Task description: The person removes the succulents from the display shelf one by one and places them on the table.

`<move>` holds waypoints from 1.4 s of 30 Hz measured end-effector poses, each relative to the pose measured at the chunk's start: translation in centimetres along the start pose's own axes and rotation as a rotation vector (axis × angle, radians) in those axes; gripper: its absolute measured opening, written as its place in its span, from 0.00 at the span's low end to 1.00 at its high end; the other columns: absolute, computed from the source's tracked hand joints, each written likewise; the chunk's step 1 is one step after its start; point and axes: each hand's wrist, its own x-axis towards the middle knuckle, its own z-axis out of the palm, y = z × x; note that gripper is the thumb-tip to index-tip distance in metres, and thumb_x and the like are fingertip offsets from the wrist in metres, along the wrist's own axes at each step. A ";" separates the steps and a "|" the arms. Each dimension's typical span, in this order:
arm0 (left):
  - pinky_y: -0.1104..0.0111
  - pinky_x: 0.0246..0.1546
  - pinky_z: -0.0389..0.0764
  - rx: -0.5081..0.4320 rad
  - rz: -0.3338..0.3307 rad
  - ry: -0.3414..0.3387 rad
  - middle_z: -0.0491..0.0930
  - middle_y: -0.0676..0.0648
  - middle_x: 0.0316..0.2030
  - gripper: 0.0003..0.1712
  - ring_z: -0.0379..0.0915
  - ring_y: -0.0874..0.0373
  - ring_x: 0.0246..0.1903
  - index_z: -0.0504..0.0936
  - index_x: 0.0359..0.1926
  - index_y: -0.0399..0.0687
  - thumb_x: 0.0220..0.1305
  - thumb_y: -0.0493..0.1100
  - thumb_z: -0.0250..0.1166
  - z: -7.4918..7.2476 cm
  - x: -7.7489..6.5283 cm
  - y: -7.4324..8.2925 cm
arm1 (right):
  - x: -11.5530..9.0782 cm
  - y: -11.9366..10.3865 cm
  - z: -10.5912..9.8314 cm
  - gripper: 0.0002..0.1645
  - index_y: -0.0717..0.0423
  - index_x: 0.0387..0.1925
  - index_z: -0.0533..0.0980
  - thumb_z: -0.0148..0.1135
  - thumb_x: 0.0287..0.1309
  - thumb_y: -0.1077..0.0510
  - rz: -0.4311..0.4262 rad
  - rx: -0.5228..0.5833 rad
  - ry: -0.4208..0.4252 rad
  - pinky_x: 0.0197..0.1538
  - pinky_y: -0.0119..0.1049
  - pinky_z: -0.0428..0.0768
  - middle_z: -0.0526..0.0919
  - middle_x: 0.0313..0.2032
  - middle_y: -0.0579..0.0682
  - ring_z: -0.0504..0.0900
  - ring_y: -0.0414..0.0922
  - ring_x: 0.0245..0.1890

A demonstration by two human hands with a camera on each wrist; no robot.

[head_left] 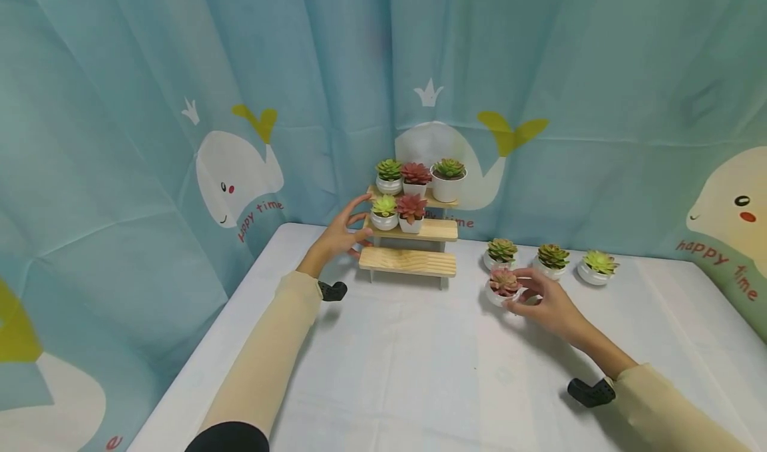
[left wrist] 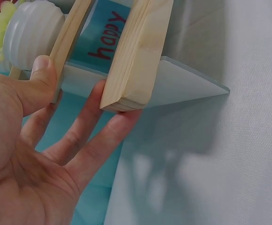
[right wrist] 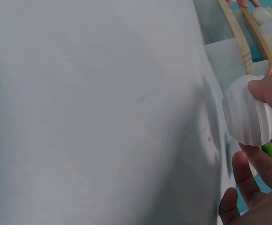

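A three-tier wooden plant stand (head_left: 409, 261) stands near the curtain. My left hand (head_left: 338, 235) holds its left side; in the left wrist view the thumb (left wrist: 43, 75) lies against the middle plank and other fingers touch the lower plank's end. My right hand (head_left: 548, 305) grips a pink succulent (head_left: 505, 281) in a small white ribbed pot (right wrist: 249, 112), thumb on one side and fingers on the other. On the top tier are a green succulent (head_left: 389, 170), a dark red one (head_left: 416, 174) and a larger-potted green one (head_left: 448, 169). The middle tier bears a yellow-green succulent (head_left: 384, 206) and a red one (head_left: 411, 208).
Behind the right hand, a green potted succulent (head_left: 501, 251), a dark green one (head_left: 552, 257) and a yellow-green one (head_left: 597, 263) stand in a row on the white-covered table (head_left: 419, 365). A blue curtain (head_left: 335, 106) with printed whales borders the table's back and left.
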 end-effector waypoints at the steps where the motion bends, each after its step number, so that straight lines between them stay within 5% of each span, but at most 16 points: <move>1: 0.33 0.38 0.81 0.001 0.000 0.001 0.55 0.39 0.78 0.46 0.85 0.37 0.44 0.54 0.79 0.81 0.74 0.38 0.64 0.0 0.0 0.0 | 0.0 0.0 0.1 0.34 0.62 0.64 0.72 0.76 0.59 0.59 0.001 -0.001 -0.004 0.38 0.33 0.80 0.83 0.54 0.63 0.81 0.41 0.39; 20: 0.35 0.37 0.82 0.009 0.006 0.020 0.56 0.39 0.78 0.45 0.86 0.38 0.42 0.54 0.79 0.80 0.73 0.38 0.64 -0.2 0.0 0.1 | -0.1 0.7 0.3 0.35 0.62 0.66 0.70 0.74 0.62 0.58 0.002 -0.019 -0.032 0.39 0.33 0.80 0.82 0.56 0.66 0.82 0.43 0.42; 30: 0.35 0.36 0.83 -0.003 -0.003 0.006 0.55 0.39 0.78 0.46 0.83 0.31 0.46 0.54 0.80 0.80 0.73 0.37 0.64 -0.1 -0.1 0.5 | -0.2 1.0 0.3 0.35 0.62 0.66 0.69 0.73 0.63 0.57 0.010 -0.030 -0.040 0.40 0.33 0.80 0.82 0.54 0.65 0.81 0.41 0.41; 37: 0.33 0.35 0.82 0.004 0.014 0.002 0.56 0.38 0.78 0.45 0.86 0.37 0.43 0.54 0.80 0.78 0.74 0.38 0.64 -0.1 0.1 -0.1 | -0.4 0.8 0.3 0.35 0.63 0.66 0.69 0.74 0.63 0.58 0.010 -0.015 -0.039 0.41 0.33 0.81 0.81 0.56 0.65 0.82 0.43 0.43; 42: 0.32 0.36 0.81 -0.006 0.022 -0.003 0.54 0.37 0.78 0.46 0.85 0.35 0.43 0.53 0.80 0.77 0.74 0.38 0.64 0.0 0.0 -0.1 | -0.4 0.8 0.2 0.35 0.63 0.66 0.70 0.74 0.62 0.58 0.017 -0.009 -0.047 0.39 0.33 0.81 0.84 0.49 0.59 0.82 0.41 0.41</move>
